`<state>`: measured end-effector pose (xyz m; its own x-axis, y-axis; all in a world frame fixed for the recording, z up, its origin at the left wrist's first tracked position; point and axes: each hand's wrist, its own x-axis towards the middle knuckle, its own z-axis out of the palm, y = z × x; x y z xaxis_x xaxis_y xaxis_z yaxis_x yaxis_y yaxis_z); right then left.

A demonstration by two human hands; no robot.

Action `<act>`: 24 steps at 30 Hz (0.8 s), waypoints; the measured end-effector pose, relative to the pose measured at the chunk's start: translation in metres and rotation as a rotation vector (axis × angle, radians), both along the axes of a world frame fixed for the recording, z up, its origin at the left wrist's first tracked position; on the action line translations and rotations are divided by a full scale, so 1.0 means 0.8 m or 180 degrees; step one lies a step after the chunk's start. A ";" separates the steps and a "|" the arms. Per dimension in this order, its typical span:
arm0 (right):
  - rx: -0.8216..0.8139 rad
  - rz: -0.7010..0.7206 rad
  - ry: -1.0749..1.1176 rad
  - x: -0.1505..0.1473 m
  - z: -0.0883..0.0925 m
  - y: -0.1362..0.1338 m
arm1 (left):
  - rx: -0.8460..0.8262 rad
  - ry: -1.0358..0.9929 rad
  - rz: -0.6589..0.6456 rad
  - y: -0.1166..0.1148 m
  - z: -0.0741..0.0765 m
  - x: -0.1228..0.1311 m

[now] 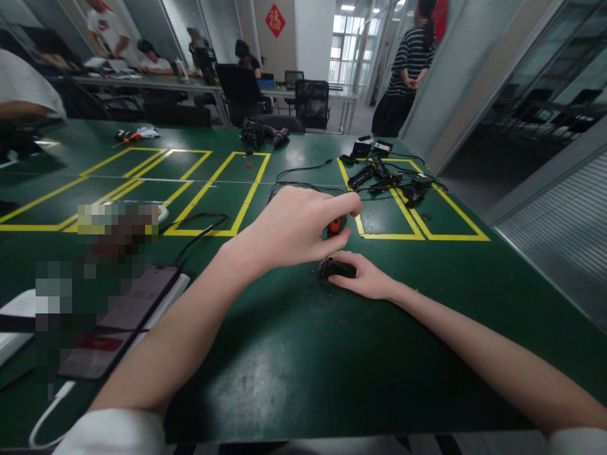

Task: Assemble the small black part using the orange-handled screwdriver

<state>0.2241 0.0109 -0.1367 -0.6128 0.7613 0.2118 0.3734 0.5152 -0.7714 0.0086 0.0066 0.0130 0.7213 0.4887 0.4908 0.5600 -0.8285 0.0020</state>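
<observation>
My left hand point(298, 221) is raised over the table with its fingers curled and closed round a small red-and-black piece point(337, 225). Most of that piece is hidden by the fingers, so its kind does not show. Just below and to the right, my right hand point(366, 276) rests low at the green tabletop point(284, 354), thumb and fingers closed on a small black part point(342, 270). A short metal post point(329, 261) stands up at the left end of this black part, under my left hand. The two hands are close together but apart.
Black devices with cables point(379, 177) lie at the back right within yellow tape outlines point(393, 237). A black cable bundle point(253, 133) sits at the far edge. At left are a dark flat device point(137, 297) and a white cable point(42, 417). Several people are beyond the table.
</observation>
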 end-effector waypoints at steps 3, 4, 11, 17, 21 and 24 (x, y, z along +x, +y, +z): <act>-0.0019 -0.0002 0.0027 0.000 -0.001 0.000 | -0.0004 0.0042 0.0077 0.001 -0.001 0.001; -0.0005 -0.0002 0.0041 0.000 -0.002 0.001 | -0.0039 0.0054 0.0092 0.001 -0.001 0.001; 0.0190 -0.0023 0.0123 -0.005 -0.003 0.000 | -0.0334 0.0008 0.0163 0.004 0.001 -0.006; 0.0186 -0.0105 0.0044 -0.005 -0.004 -0.002 | -0.0424 0.0018 0.0266 0.003 0.005 -0.008; 0.0200 -0.0103 0.0137 -0.006 -0.005 -0.002 | -0.0381 0.0093 0.0333 0.003 0.004 -0.007; 0.0162 -0.0120 0.0149 -0.008 -0.004 -0.003 | -0.0339 0.0152 0.0329 0.006 0.000 -0.008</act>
<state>0.2178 0.0087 -0.1400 -0.5723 0.7713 0.2785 0.3576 0.5404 -0.7616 0.0018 0.0114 0.0127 0.6857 0.6091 0.3985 0.6439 -0.7629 0.0581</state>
